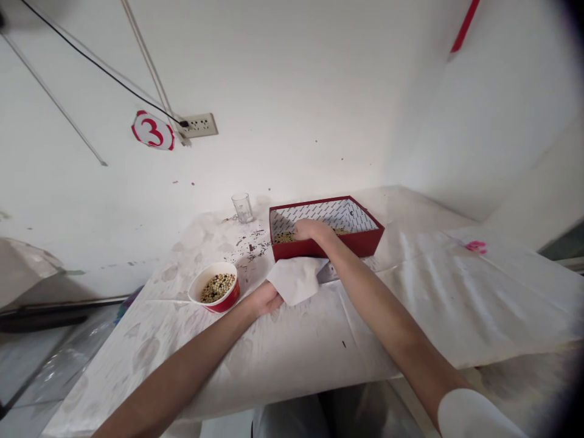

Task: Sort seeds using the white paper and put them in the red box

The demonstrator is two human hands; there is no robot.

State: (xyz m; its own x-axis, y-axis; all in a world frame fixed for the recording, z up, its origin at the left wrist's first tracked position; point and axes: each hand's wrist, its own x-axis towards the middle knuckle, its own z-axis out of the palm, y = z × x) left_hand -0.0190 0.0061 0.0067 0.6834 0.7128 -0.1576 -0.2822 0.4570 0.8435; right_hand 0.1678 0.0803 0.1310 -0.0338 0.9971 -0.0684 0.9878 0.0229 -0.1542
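Observation:
My right hand reaches over the near wall of a red box lined with patterned white paper. Its fingers are curled down at a layer of small pale and dark beads or beans; whatever they pinch is hidden. In front of the box, my left hand grips the left side of a limp white piece, cloth or paper. Left of that hand stands a red-and-white paper bowl, partly filled with the same mixed beads or beans.
Behind the bowl, a clear glass stands near the wall, with dark bits scattered in front. A pale plastic sheet covers the table. A pink item lies far right. A socket with a black plug is on the wall.

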